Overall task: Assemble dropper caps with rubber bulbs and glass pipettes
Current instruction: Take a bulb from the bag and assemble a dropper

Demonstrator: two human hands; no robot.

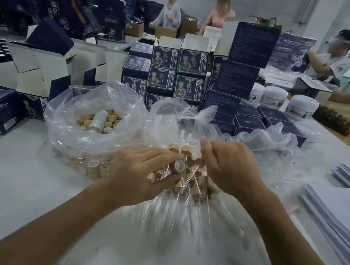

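- Working over a heap of loose glass pipettes (182, 215) risks a crack or chip if either wrist leans down on the thin tubes fanned out on the near side of the pile.
- Pushing a pipette into a cap at a slant could, I judge, snap its neck; the tubes cross one another here, so a tangled one may drag its neighbours along.
- The left hand (140, 172) curls its fingers narrowly round a wooden dropper cap (179, 165), pinched between thumb and fingertips, the white-lined opening turned toward the camera.
- The right hand (230, 165) is closed, thumb raised; it seems to pinch something small, but I cannot tell what.
- Assembled droppers (186, 151) with wood collars lie just beyond the hands, touching the pile.
- More bare caps (94, 120) sit in a clear plastic bag (69, 121) at far left; a slipped cap could roll in among them.
- Rubber bulbs (189, 137) show faintly in the bag behind.
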